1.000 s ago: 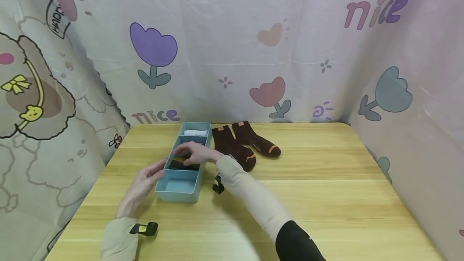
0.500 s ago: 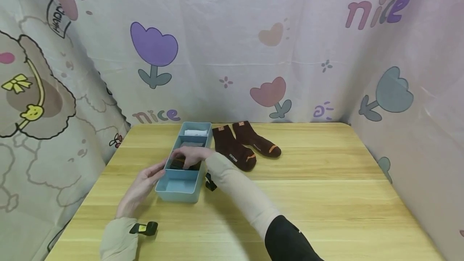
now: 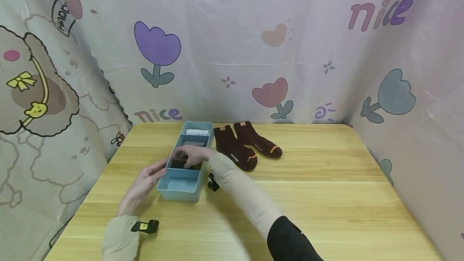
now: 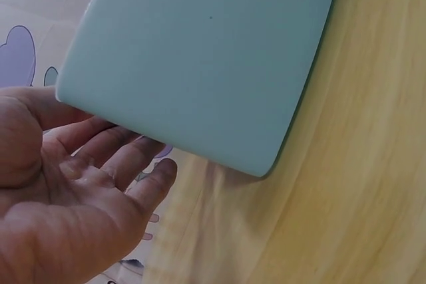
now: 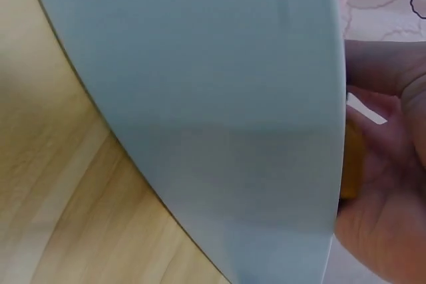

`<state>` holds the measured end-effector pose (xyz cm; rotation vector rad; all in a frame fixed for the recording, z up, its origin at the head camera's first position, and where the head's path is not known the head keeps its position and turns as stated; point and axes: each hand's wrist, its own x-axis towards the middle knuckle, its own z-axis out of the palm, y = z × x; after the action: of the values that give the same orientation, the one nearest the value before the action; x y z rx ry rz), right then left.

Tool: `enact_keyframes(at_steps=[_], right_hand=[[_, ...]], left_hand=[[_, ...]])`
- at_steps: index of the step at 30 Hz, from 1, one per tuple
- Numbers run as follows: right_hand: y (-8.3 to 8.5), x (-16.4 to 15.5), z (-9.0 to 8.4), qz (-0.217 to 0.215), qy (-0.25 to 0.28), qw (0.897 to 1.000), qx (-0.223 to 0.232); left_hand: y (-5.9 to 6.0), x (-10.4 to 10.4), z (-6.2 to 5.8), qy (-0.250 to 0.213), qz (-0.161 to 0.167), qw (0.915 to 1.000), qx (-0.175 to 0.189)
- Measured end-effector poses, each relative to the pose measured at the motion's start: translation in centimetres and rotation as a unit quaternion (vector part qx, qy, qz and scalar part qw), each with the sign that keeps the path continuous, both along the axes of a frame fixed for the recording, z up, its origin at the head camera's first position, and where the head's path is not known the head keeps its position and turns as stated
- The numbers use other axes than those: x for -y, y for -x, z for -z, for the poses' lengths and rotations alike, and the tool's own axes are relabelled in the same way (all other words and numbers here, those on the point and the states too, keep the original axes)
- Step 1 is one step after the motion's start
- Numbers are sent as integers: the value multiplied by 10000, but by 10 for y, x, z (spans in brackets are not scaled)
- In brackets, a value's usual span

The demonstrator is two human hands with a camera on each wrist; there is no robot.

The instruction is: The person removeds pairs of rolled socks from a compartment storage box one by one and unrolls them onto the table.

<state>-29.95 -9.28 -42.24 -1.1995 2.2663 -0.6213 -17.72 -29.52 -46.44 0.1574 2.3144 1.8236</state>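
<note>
A light blue divided box (image 3: 178, 195) stands on the table at the left. My right hand (image 3: 194, 154) reaches down into its third compartment from the back, thumb and fingers bent around a folded dark brown sock (image 3: 177, 163). In the right wrist view an orange patch of it (image 5: 353, 161) shows between the palm and the box wall; the fingertips are hidden. My left hand (image 3: 145, 181) rests against the left side of the box, with fingers loosely extended along the wall in the left wrist view.
A white folded item (image 3: 197, 132) lies in the rear compartment, a grey one (image 3: 193, 143) in the second. Two flat brown socks (image 3: 235, 150) with orange stripes lie right of the box. A printed curtain (image 3: 217, 51) hangs behind the table (image 3: 326, 212).
My right hand has shifted slightly forward and deeper into the third compartment, and the grey folded item behind it has come into view. The left hand keeps its place at the box.
</note>
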Motion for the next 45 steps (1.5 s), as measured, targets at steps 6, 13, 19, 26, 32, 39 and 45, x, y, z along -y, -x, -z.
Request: enact_keyframes(at_steps=[6, 13, 19, 26, 32, 39, 45], right_hand=[[-2, -7, 3, 342, 612, 9975, 130], [-7, -25, -7, 668, 1447, 9872, -1], [-13, -45, -14, 619, 2258, 9720, 222], [-29, -84, -18, 691, 2617, 9615, 468], [-46, -123, -21, 897, 2944, 9498, 561], [-63, -166, -10, 885, 3071, 9470, 316], [-75, -206, 3, 920, 3055, 9471, 359]], left_hand=[[0, -1, 0, 7, -43, 10000, 47], [0, -4, -2, 46, -129, 9999, -63], [-1, -7, -5, 355, -377, 9986, -111], [-5, -13, -16, 861, -644, 9941, -136], [-7, -32, -39, 1136, -1005, 9837, -970], [-16, -83, -62, 742, -608, 9747, -2017], [-24, -124, -66, 451, -100, 9721, -2298]])
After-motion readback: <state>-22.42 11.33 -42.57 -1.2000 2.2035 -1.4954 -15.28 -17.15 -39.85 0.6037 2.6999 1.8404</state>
